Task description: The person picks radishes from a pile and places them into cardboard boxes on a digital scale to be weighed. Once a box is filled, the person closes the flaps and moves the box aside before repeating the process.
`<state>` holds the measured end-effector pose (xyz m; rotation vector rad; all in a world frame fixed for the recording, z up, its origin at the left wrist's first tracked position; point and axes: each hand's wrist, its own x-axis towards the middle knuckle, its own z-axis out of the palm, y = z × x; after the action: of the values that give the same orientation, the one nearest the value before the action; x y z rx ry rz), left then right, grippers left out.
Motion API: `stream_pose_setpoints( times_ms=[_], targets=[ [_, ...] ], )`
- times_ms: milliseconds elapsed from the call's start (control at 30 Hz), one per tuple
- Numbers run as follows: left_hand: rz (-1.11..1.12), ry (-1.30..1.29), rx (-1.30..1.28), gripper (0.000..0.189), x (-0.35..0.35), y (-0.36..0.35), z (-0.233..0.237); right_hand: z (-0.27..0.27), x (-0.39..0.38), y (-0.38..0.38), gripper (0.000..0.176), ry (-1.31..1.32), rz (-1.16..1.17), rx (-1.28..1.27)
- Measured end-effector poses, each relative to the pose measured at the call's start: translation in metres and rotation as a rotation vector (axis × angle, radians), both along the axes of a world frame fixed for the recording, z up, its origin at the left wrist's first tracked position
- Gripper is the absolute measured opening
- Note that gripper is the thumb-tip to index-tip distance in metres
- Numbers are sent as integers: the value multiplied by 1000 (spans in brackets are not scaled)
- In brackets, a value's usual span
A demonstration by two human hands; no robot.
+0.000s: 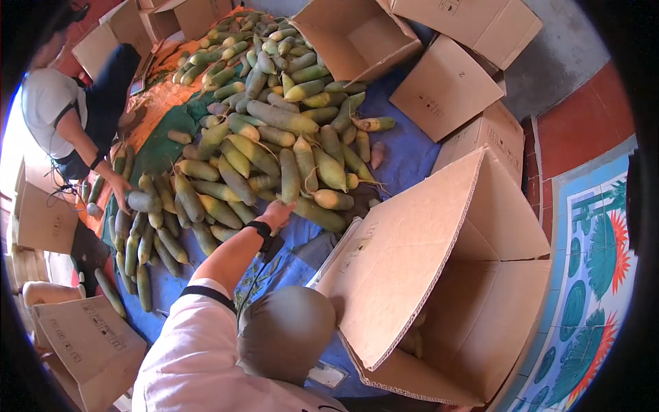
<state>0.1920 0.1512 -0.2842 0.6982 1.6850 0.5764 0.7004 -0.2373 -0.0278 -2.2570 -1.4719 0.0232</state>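
Observation:
My left hand (276, 215) reaches forward, a black band on its wrist. Its fingers are closed around the lower end of a long green radish (290, 174) at the near side of a big heap. More green radishes (257, 156) lie around it, thick and green with paler ends. Just below the hand, another radish (320, 215) rests on the blue sheet (302, 250). My right hand is out of view. By my bent knee (288, 333) stands an open cardboard box (405, 254), with a few pale shapes partly visible deep inside.
At the left, another person (58, 103) bends over the heap, a hand (118, 189) on a radish (143, 201). Cardboard boxes stand at the back (360, 34), right (446, 86) and lower left (89, 343). A tiled panel with painted plants (583, 288) borders the right side.

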Motion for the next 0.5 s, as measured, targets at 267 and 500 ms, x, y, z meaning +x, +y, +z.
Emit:
stream_pose_setpoints(
  times_ms=[267, 500],
  targets=[
    [-411, -59, 7, 51, -49, -94, 46, 26, -34, 17, 31, -185, 47, -104],
    [-429, -182, -124, 53, -90, -191, 61, 50, -67, 35, 19, -245, 94, -50]
  ],
)
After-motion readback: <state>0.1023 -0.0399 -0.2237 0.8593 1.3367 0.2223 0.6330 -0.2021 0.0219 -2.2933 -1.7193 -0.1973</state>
